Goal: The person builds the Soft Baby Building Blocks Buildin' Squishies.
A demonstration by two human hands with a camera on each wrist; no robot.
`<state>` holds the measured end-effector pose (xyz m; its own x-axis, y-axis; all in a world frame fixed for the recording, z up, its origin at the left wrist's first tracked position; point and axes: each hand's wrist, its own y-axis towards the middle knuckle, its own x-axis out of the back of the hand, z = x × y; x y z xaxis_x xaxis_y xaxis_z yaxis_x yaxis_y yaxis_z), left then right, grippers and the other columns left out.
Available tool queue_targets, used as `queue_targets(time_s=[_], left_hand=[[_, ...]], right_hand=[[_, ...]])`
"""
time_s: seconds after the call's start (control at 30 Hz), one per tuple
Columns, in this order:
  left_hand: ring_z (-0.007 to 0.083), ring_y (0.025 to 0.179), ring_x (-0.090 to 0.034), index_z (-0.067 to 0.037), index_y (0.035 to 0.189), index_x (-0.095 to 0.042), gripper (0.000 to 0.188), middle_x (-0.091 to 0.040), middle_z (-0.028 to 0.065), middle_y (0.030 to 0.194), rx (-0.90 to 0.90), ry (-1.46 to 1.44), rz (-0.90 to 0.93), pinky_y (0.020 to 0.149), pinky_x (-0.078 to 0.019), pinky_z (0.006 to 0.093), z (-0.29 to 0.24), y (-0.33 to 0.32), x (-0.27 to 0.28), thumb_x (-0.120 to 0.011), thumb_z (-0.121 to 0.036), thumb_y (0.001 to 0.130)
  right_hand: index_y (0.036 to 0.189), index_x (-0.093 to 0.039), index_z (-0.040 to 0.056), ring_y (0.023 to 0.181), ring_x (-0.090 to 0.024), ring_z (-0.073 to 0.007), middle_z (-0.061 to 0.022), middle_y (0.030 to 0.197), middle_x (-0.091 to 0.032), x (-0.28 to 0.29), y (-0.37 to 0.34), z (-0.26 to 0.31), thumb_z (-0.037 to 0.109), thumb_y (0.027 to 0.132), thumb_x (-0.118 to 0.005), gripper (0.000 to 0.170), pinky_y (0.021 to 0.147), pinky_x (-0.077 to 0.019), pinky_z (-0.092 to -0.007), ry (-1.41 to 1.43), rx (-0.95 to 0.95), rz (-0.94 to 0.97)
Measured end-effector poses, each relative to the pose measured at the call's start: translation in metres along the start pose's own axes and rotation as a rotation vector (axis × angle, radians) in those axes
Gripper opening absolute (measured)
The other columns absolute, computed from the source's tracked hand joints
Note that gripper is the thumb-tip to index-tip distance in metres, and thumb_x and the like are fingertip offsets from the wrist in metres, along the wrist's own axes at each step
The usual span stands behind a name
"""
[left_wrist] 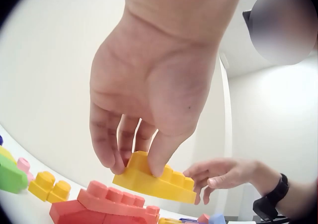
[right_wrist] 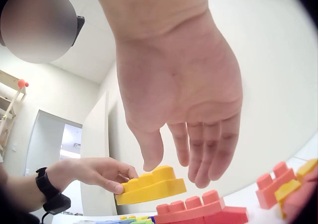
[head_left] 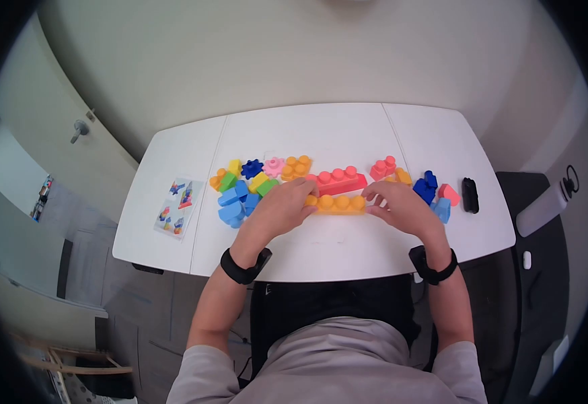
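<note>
My left hand (head_left: 282, 207) pinches one end of a long yellow brick (head_left: 338, 209) with a row of studs, thumb on the near side and fingers behind. In the left wrist view the brick (left_wrist: 154, 183) is held up, slightly tilted, above the table. My right hand (head_left: 401, 204) hovers by the brick's other end. Its fingers hang loosely, with a gap between them and the brick (right_wrist: 151, 190) in the right wrist view. Just beyond lies a red brick piece (head_left: 340, 182), a studded long brick on top of a darker red base (right_wrist: 228, 216).
Left of the hands is a cluster of coloured blocks, with light blue blocks (head_left: 232, 212) and a dark blue gear shape (head_left: 252, 169). A picture sheet (head_left: 178, 207) lies farther left. At right are pink blocks (head_left: 383, 167), dark blue blocks (head_left: 426, 188) and a black object (head_left: 469, 195).
</note>
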<state>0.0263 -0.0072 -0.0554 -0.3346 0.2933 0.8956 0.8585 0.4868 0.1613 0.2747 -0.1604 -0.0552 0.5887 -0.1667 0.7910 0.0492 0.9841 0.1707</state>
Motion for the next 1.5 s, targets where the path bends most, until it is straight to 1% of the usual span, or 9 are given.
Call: queue_targets(time_s=[0.1, 0.23, 0.67, 0.73, 0.9, 1.0, 1.13, 1.2, 1.5], left_hand=[[0.0322, 0.094, -0.069, -0.003, 0.105, -0.065, 0.024, -0.072, 0.0138, 0.105, -0.003, -0.024, 0.096, 0.083, -0.0545, 0.0415, 0.005, 0.001, -0.008, -0.078, -0.011, 0.087], [0.0338, 0.097, -0.070, -0.003, 0.105, -0.066, 0.025, -0.074, 0.0143, 0.103, -0.010, -0.005, 0.169, 0.084, -0.0546, 0.0422, 0.011, 0.002, -0.022, -0.079, -0.010, 0.085], [0.0341, 0.108, -0.069, -0.005, 0.110, -0.064, 0.036, -0.073, 0.0144, 0.114, 0.100, 0.110, 0.364, 0.090, -0.0547, 0.0437, 0.012, 0.003, -0.036, -0.083, -0.016, 0.081], [0.0347, 0.109, -0.069, -0.006, 0.112, -0.063, 0.039, -0.072, 0.0147, 0.117, 0.113, 0.089, 0.354, 0.090, -0.0546, 0.0444, 0.010, 0.001, -0.030, -0.084, -0.017, 0.081], [0.0360, 0.112, -0.068, -0.006, 0.122, -0.061, 0.046, -0.071, 0.0166, 0.121, 0.186, 0.147, 0.377, 0.094, -0.0538, 0.0453, -0.001, -0.004, -0.013, -0.081, -0.028, 0.087], [0.0351, 0.114, -0.067, -0.006, 0.126, -0.060, 0.048, -0.070, 0.0165, 0.122, 0.128, 0.147, 0.440, 0.096, -0.0532, 0.0448, -0.005, -0.007, -0.013, -0.079, -0.032, 0.090], [0.0340, 0.116, -0.067, -0.006, 0.128, -0.060, 0.048, -0.071, 0.0160, 0.122, 0.163, 0.106, 0.438, 0.097, -0.0531, 0.0437, -0.006, -0.014, 0.006, -0.078, -0.032, 0.092], [0.0331, 0.117, -0.066, -0.006, 0.128, -0.060, 0.048, -0.070, 0.0157, 0.123, 0.200, 0.140, 0.307, 0.097, -0.0531, 0.0430, -0.006, -0.018, 0.015, -0.078, -0.033, 0.093], [0.0340, 0.115, -0.067, -0.005, 0.130, -0.059, 0.051, -0.069, 0.0167, 0.123, 0.168, 0.189, 0.357, 0.095, -0.0541, 0.0441, -0.012, -0.017, 0.001, -0.078, -0.032, 0.091]], right_hand=[[0.102, -0.071, 0.0007, 0.094, -0.072, -0.0283, -0.0130, 0.098, -0.075, -0.011, 0.005, 0.003, 0.013, 0.088, -0.077, 0.019, 0.083, -0.0562, -0.0392, -0.033, -0.054, 0.080], [0.104, -0.071, 0.0017, 0.100, -0.071, -0.0320, -0.0134, 0.102, -0.075, -0.028, 0.007, 0.000, 0.018, 0.088, -0.077, 0.024, 0.087, -0.0555, -0.0435, -0.112, -0.063, 0.126], [0.110, -0.071, 0.0076, 0.104, -0.070, -0.0308, -0.0108, 0.107, -0.074, -0.045, 0.007, -0.014, 0.025, 0.090, -0.076, 0.027, 0.086, -0.0562, -0.0439, -0.232, -0.108, 0.217], [0.112, -0.071, 0.0080, 0.105, -0.070, -0.0299, -0.0111, 0.107, -0.074, -0.024, 0.005, -0.023, 0.027, 0.090, -0.077, 0.030, 0.087, -0.0569, -0.0445, -0.166, -0.166, -0.008], [0.129, -0.062, 0.0046, 0.117, -0.066, -0.0325, -0.0155, 0.122, -0.070, 0.011, 0.006, -0.050, 0.031, 0.087, -0.079, 0.053, 0.093, -0.0566, -0.0437, -0.447, -0.407, -0.262], [0.137, -0.056, 0.0030, 0.119, -0.064, -0.0340, -0.0170, 0.127, -0.067, -0.008, 0.002, -0.095, 0.033, 0.083, -0.082, 0.067, 0.095, -0.0567, -0.0432, -0.519, -0.329, -0.277], [0.141, -0.053, 0.0029, 0.119, -0.065, -0.0337, -0.0167, 0.127, -0.067, -0.011, 0.010, -0.086, 0.033, 0.079, -0.085, 0.076, 0.095, -0.0574, -0.0437, -0.449, -0.398, -0.150], [0.143, -0.052, 0.0033, 0.117, -0.066, -0.0348, -0.0172, 0.128, -0.066, -0.009, 0.012, -0.079, 0.032, 0.078, -0.086, 0.079, 0.095, -0.0576, -0.0427, -0.470, -0.435, -0.092], [0.139, -0.054, 0.0041, 0.112, -0.069, -0.0338, -0.0164, 0.123, -0.067, -0.016, 0.013, -0.073, 0.027, 0.079, -0.085, 0.071, 0.090, -0.0594, -0.0418, -0.441, -0.385, -0.110]])
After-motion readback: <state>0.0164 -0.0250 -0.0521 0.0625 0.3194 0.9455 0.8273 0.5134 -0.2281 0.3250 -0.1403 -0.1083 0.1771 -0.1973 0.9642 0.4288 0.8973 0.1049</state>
